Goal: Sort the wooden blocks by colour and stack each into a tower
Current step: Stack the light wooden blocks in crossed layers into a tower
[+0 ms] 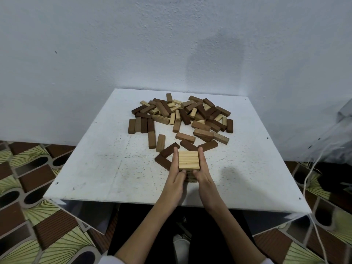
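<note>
Both hands, left hand (176,169) and right hand (202,168), press flat against opposite sides of the short tower of pale rectangular wooden blocks (189,162) at the white tabletop's (114,168) near middle. Light, stiff, smooth-looking pieces I'd say; squeeze gently at the sides or layers slide.

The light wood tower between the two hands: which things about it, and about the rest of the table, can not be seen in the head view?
- Light wood tower: number of layers hidden; the left hand and right hand cover its sides and lower front.
- Block pile: count unclear; blocks overlap.
- Table: legs hidden under its top.
- Bundle at right: cut off by the frame edge, blurred.
</note>
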